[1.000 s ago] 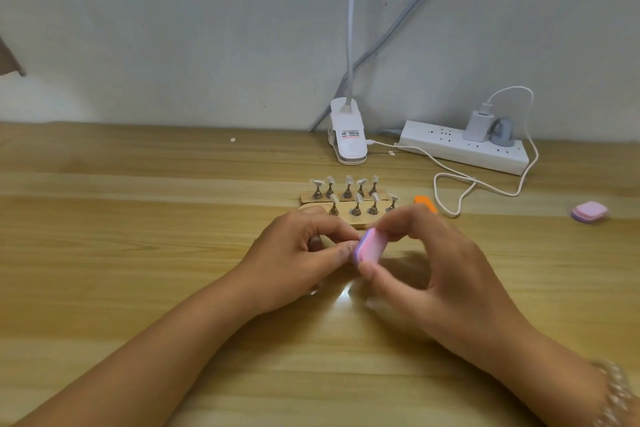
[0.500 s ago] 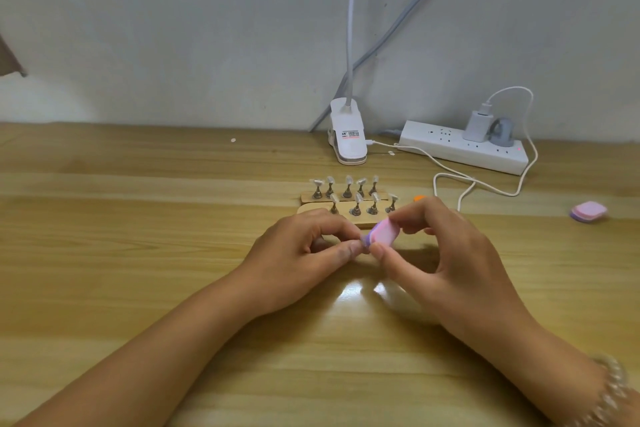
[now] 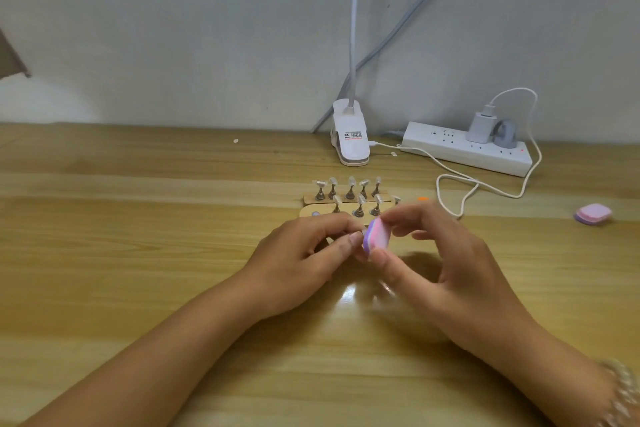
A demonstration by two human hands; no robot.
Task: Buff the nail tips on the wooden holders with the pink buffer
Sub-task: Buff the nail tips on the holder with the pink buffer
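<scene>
Two wooden holders [image 3: 307, 211] carry perhaps nine nail tips [image 3: 351, 180].

home desk [image 3: 138, 253]: clip lamp [image 3: 349, 139], power strip [image 3: 464, 152].

Glossy wooden table [image 3: 138, 253], matt pink buffer [image 3: 378, 236], wooden holders [image 3: 313, 198]

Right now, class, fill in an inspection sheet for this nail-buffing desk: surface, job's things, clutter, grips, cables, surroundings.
Surface: wooden table, glare patch near the hands.
Job's things: two wooden holders carrying nail tips on small stands; pink buffer held off the table.
Clutter: spare buffer far right; orange item behind the right hand.
Grips: left hand pinches a small piece, mostly hidden; right hand pinches the pink buffer.
Cables: white cable loops from charger on power strip.
Surroundings: clip lamp base, pale wall.
</scene>
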